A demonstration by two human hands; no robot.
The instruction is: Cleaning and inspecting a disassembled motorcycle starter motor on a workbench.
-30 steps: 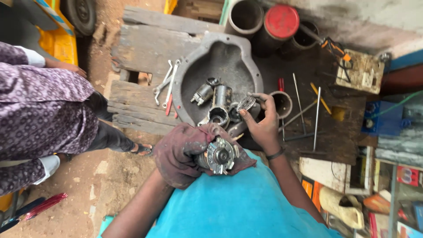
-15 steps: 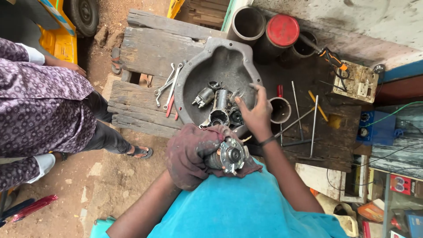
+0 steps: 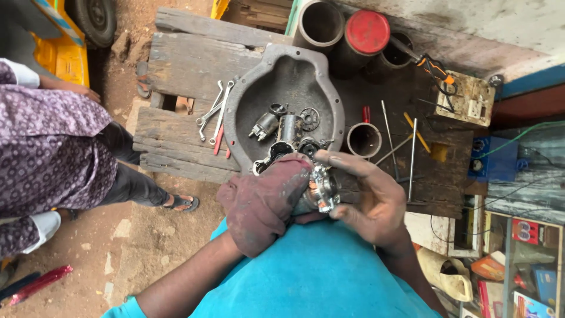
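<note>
Close against the blue shirt, just off the near edge of the desk (image 3: pixel 194 65), a small metal motor part (image 3: pixel 321 191) is held between both hands. The left hand (image 3: pixel 265 203) is wrapped in a dirty reddish-brown rag (image 3: pixel 259 218) and is closed around the body of the part, so most of that body is hidden. The right hand (image 3: pixel 371 203) is bare; its thumb and fingers are bent and pinched on the shiny end of the part, with the index finger stretched over the top.

Just beyond the hands, a grey cast metal housing (image 3: pixel 282 76) is laid like a dish on the weathered planks, near the middle of the desk. Several small cylindrical motor pieces (image 3: pixel 279 126) are gathered inside it. A few spanners (image 3: pixel 215 112) are spread at the housing's left side, touching its rim. A short open metal sleeve (image 3: pixel 364 139) is stood to its right, with thin metal rods (image 3: pixel 406 147) lying beside that. At the far edge, a red-capped cylinder (image 3: pixel 366 32) is set between two open pipes. Another person in a patterned purple garment (image 3: pixel 50 150) is seen on the ground at the left, well apart from the hands.
</note>
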